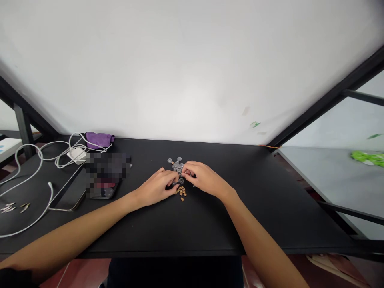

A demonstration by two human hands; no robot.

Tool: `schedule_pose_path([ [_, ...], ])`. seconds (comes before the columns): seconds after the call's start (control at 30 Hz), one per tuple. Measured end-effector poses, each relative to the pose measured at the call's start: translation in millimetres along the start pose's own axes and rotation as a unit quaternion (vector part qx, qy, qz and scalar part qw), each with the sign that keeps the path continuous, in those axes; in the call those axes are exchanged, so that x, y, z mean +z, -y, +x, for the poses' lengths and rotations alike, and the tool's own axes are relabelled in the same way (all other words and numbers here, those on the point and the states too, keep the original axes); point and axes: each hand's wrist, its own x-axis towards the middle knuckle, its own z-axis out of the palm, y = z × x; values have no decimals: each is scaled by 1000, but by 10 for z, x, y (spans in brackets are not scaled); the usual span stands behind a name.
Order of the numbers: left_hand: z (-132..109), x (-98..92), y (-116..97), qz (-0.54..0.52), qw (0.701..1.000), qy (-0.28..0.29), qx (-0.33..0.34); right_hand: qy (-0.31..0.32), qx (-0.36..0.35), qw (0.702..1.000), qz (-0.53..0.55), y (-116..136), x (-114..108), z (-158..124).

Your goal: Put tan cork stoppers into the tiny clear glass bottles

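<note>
A black surface [210, 232] carries everything. A white cable [39, 160] and a purple cloth [99, 140] lie far at its left side, and a blurred phone [103, 188] lies nearer, apart from the hands. Both hands meet at the middle, so the small pieces stay between them. The left hand [156, 187] seems to close its grip on a small dark piece [178, 182]. The right hand [205, 180] bends its fingers close, but I cannot tell if it holds. Clear round pieces [175, 164] lie just behind, tan blocks [181, 193] just in front.
</note>
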Motion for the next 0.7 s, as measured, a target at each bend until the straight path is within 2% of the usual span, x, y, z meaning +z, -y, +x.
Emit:
schedule_pose_path([
  [0.7, 3, -17, -43, 22, 1000, 11, 8, 4, 9, 1000, 10, -6, 3, 6],
])
